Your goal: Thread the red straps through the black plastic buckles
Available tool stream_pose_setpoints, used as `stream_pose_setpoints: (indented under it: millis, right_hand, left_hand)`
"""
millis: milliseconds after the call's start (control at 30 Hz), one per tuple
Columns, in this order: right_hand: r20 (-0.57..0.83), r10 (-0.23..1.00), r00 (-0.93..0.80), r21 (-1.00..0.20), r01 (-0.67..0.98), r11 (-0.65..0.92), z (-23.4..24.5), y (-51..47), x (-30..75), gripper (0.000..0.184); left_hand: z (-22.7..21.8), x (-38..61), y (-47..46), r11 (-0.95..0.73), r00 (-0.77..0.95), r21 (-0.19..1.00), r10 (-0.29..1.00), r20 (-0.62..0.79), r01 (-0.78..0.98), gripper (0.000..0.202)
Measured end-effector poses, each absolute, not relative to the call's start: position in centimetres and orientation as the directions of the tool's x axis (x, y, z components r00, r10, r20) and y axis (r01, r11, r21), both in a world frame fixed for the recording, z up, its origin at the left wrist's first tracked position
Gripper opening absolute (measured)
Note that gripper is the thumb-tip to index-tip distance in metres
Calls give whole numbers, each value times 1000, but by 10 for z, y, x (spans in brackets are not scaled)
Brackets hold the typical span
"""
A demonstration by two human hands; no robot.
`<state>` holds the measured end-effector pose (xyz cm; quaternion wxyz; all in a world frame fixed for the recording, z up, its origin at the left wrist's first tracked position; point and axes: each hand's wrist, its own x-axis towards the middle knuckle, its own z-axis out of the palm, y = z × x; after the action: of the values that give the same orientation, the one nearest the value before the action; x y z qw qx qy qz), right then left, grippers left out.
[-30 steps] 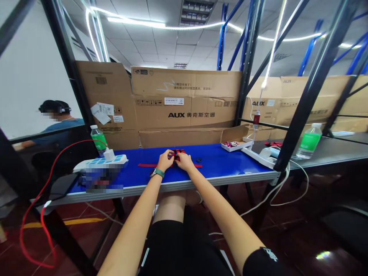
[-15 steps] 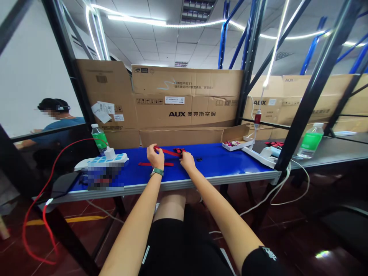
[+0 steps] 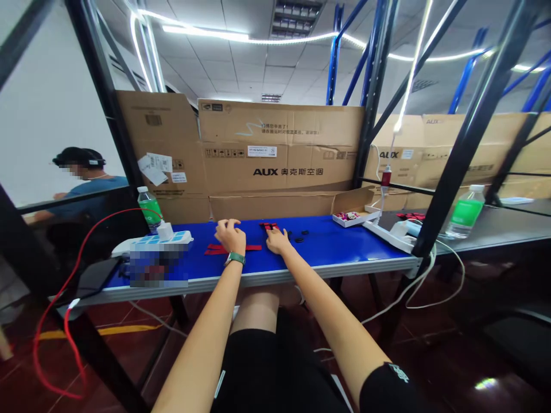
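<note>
My left hand (image 3: 231, 236), with a green-banded watch at the wrist, hovers over the left-centre of the blue tabletop, its fingers loosely bent and apart with nothing visible in them. Below it lie red straps (image 3: 212, 250), one crossing another. My right hand (image 3: 279, 241) reaches forward with fingers stretched and thumb spread. Its fingertips are at a small pile of red straps with black parts (image 3: 267, 225); whether they press on it is hard to tell. Just right of that hand are several small black pieces (image 3: 299, 240), too small to name surely.
A shallow box of small wrapped items (image 3: 349, 218) stands back right, near a white power strip (image 3: 390, 236). At left are another power strip (image 3: 181, 236), a green-labelled bottle (image 3: 148, 206) and a red cable (image 3: 92, 229). Cardboard (image 3: 279, 155) walls the back. A person (image 3: 92, 180) sits beyond the left frame.
The red strap that stretched between my hands is released and lies on the table at left with another strap. Both hands have opened. More black pieces show beside my right hand.
</note>
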<state>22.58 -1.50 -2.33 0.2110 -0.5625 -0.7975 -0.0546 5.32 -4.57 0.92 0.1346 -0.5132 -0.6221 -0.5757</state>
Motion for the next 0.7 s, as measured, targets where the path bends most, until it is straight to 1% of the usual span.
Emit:
stream_pose_setpoints:
  millis: [67, 133, 233, 333, 433, 500, 600, 700]
  right_hand:
    - [420, 849, -321, -144, 900, 411, -22, -13, 228, 36]
    - [461, 797, -391, -121, 862, 493, -22, -12, 230, 28]
    - [491, 742, -456, -125, 807, 578, -23, -9, 230, 24]
    - [557, 719, -415, -179, 786, 592, -24, -6, 227, 27]
    - [648, 691, -319, -250, 769, 589, -22, -7, 225, 34]
    - [664, 699, -267, -289, 770, 569, -19, -11, 225, 37]
    - [620, 756, -211, -347, 790, 505, -15, -18, 227, 39]
    - [567, 801, -193, -370, 809, 457, -12, -24, 229, 38]
  left_hand:
    - [3, 53, -36, -315, -215, 469, 593, 776, 825, 34]
    - [-4, 54, -28, -388, -64, 404, 652, 756, 828, 41]
    - [-11, 54, -22, -445, 82, 343, 700, 710, 828, 53]
    - [-13, 55, -22, -483, 208, 276, 730, 651, 831, 59]
    - [-12, 57, -25, -510, 286, 218, 731, 619, 832, 55]
    - [-10, 59, -27, -525, 314, 194, 722, 617, 829, 49]
    - [-6, 60, -30, -522, 337, 178, 738, 585, 834, 37]
    - [-4, 62, -32, -492, 339, 165, 770, 541, 855, 29]
